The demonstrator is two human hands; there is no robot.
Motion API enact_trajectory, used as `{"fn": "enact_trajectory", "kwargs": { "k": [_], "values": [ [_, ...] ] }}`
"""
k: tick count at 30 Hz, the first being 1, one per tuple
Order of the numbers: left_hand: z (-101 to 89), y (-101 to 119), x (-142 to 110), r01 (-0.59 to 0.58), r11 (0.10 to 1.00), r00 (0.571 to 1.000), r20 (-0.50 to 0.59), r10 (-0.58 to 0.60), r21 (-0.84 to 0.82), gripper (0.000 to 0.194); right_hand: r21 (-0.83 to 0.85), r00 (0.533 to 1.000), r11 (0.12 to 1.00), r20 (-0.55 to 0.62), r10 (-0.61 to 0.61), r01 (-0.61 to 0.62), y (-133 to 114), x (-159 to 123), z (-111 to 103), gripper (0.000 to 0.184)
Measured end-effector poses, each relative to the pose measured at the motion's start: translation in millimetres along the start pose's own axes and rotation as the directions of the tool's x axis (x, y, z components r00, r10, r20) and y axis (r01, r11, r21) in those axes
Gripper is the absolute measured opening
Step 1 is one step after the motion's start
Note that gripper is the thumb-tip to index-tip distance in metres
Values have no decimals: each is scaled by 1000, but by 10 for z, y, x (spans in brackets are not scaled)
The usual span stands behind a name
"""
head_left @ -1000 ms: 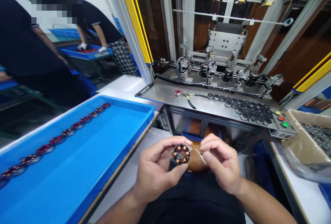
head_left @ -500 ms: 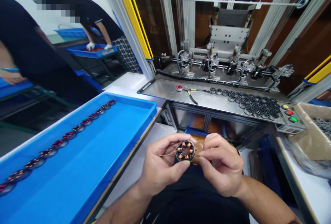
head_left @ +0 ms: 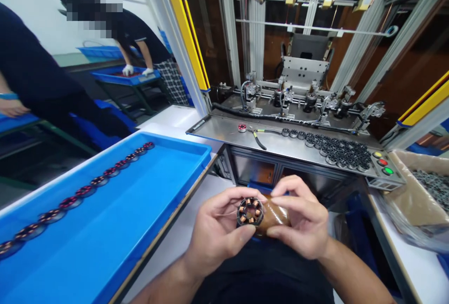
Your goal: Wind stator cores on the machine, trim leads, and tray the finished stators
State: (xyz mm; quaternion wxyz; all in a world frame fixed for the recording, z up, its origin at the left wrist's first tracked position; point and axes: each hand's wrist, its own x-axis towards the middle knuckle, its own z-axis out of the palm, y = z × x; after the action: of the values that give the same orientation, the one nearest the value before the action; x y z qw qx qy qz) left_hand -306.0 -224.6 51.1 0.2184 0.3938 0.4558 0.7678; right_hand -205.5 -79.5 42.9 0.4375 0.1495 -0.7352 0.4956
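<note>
My left hand (head_left: 220, 229) holds a motor stator (head_left: 240, 220), a dark ring with copper coils around its inside, between thumb and fingers. A thin copper wire (head_left: 224, 213) sticks out of its left side. My right hand (head_left: 303, 217) is just right of the stator, thumb and forefinger apart. Its upper fingertips are close to the stator's upper right edge; whether a wire lies between them is too fine to make out. Behind and between the hands shows a shiny brown surface (head_left: 277, 213).
On my left, a blue tray (head_left: 140, 201) holds a row of wound stators (head_left: 86, 191). Ahead, a metal ledge (head_left: 224, 131) carries cutting pliers (head_left: 258, 139), a red stator (head_left: 242, 127) and many dark stators (head_left: 345, 152), before a winding machine (head_left: 305, 68). Buttons (head_left: 383, 162) and a carton (head_left: 407, 173) are right; co-workers (head_left: 140, 32) left.
My right thumb and forefinger, pinched together beside the stator before, have spread apart, and the forefinger has risen. The stator stays in my left hand. The head view has tilted up slightly.
</note>
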Motion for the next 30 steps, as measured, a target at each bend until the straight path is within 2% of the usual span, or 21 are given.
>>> {"fn": "enact_trajectory", "kwargs": {
  "k": [3,6,13,15,18,21,24,27,30],
  "values": [
    [42,19,29,149,981,987,85,-140,-121,34,53,984,999,176,-5,-5,43,161,-90,44],
    [78,10,49,232,962,970,102,-219,-144,39,78,966,996,249,-62,44,54,292,-90,31],
    [87,-13,63,352,917,932,157,-326,-188,39,49,968,988,202,-150,143,9,306,-50,14],
    [96,-7,75,374,898,924,178,-339,-230,36,-20,967,979,161,-197,202,-32,275,-59,12],
    [116,-9,90,377,875,924,191,-331,-305,33,-209,958,935,88,-274,287,-112,212,-70,8],
    [131,-33,72,308,889,950,161,-268,-339,35,-391,934,854,48,-354,344,-177,131,-66,25],
    [135,-72,18,129,966,991,54,-120,-225,36,-483,923,809,-2,-385,336,-202,57,-23,31],
    [131,-105,-36,-63,998,995,-75,61,-29,42,-436,928,859,-122,-353,270,-198,11,85,34],
    [131,-116,-54,-178,978,972,-137,191,104,47,-311,942,939,-248,-228,145,-189,-13,235,33]
  ]
}}
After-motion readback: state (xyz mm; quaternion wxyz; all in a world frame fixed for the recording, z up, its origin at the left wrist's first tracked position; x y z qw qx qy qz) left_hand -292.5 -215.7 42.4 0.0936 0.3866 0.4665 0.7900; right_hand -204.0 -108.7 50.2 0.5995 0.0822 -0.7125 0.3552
